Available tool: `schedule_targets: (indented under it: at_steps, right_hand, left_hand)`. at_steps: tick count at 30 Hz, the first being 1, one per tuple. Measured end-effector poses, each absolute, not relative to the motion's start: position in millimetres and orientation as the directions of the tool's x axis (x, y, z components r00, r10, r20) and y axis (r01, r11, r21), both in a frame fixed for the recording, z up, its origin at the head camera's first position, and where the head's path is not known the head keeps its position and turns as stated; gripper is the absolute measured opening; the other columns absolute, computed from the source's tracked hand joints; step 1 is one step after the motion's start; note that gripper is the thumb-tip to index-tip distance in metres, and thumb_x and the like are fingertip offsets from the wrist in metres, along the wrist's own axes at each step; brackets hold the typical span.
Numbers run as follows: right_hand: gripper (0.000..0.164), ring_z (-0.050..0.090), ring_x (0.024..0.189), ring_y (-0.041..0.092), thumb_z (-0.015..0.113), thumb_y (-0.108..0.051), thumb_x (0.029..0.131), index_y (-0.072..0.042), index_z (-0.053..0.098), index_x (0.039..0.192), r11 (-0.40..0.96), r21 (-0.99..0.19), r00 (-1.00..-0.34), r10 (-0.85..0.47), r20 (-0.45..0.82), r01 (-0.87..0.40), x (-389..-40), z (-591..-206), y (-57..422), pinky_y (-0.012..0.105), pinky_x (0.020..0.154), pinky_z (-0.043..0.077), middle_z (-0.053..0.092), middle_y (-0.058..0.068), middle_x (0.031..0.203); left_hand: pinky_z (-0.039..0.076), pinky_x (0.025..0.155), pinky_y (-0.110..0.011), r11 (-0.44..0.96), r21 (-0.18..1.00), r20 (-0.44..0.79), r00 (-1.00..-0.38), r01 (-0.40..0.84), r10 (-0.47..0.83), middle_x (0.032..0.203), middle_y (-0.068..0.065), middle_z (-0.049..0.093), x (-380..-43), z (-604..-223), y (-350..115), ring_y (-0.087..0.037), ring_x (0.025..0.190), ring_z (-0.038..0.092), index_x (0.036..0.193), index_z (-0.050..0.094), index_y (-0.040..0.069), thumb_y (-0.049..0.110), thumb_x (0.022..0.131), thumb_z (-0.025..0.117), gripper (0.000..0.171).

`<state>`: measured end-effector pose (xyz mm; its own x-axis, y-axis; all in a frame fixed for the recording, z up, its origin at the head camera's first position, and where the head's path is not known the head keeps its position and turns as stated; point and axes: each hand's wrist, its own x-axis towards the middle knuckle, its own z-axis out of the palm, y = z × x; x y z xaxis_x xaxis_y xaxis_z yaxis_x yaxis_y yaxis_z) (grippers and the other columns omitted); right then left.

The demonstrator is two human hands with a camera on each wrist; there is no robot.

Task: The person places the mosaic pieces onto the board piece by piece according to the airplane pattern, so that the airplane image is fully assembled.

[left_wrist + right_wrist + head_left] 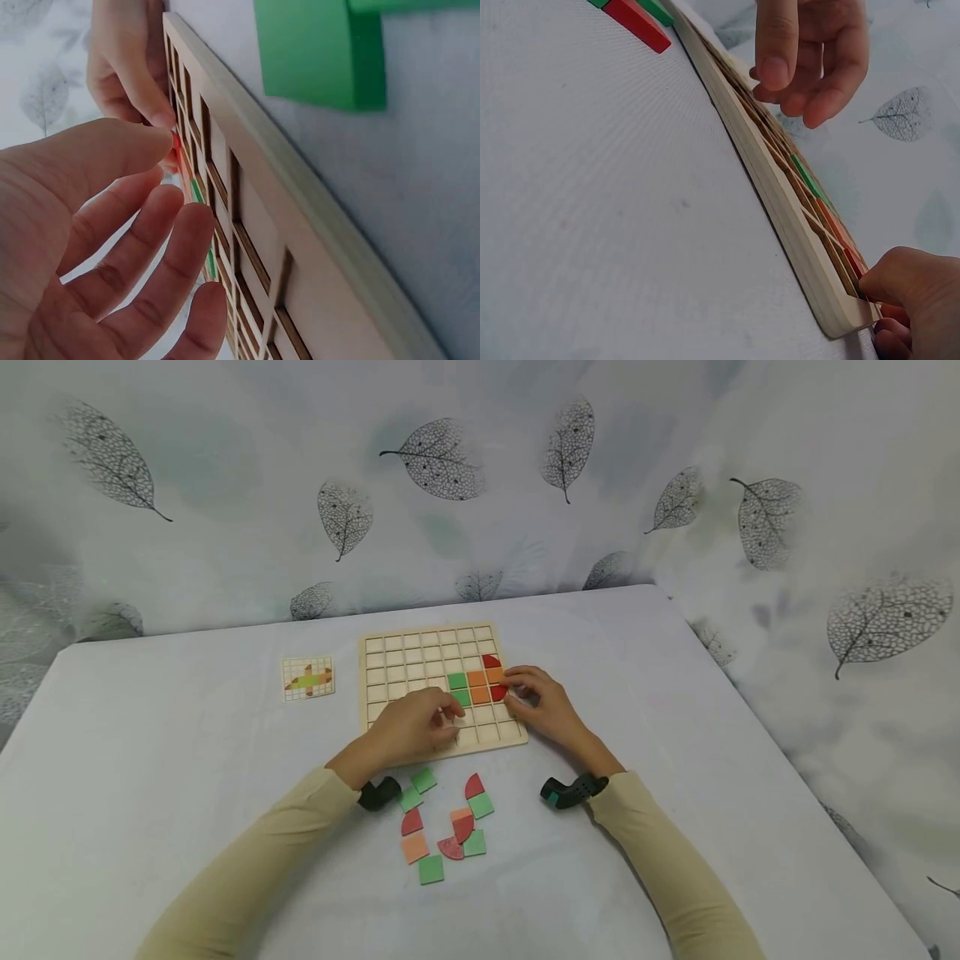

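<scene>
A wooden grid board (397, 643) lies on the table with green squares (457, 681), orange squares (477, 679) and red quarter-circle pieces (491, 661) set in its cells. My left hand (420, 720) hovers over the board's near part, fingers loosely bent and apart from the thumb, with nothing between them. At the right edge, my right hand (542, 697) touches the pieces; its thumb is at the lower red quarter-circle (498, 693) and its index fingertip by an orange square (495, 675). In the right wrist view its other fingers (892, 334) bend beside the board's edge, partly hidden.
A small pattern card (307, 677) lies left of the board. In front of it are loose pieces: green squares (431, 869), orange squares (415, 847) and red quarter-circles (451, 848), some overlapping. A white cloth (600, 877) covers the table; a leaf-print curtain (495, 552) hangs behind.
</scene>
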<state>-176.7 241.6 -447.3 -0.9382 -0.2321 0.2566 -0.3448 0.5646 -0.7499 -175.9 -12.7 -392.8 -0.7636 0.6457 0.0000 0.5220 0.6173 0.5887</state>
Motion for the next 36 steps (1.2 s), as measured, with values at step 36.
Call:
schedule_targets:
  at_steps: [36]
  right_hand:
    - [0.026,0.057,0.096,0.025,0.068,-0.005,0.089,0.0,0.068,0.115,0.558,-0.745,-0.93,-0.235,0.282,-0.367,-177.7,-448.1,242.5,0.036,0.086,0.047,0.059,0.015,0.126]
  left_hand:
    - [0.046,0.085,-0.026,0.358,0.592,-0.05,-0.41,0.723,0.911,0.103,0.006,0.064,-149.3,-394.4,-1.5,-0.01,0.091,0.056,0.105,0.071,0.016,0.031,0.08,0.08,0.031]
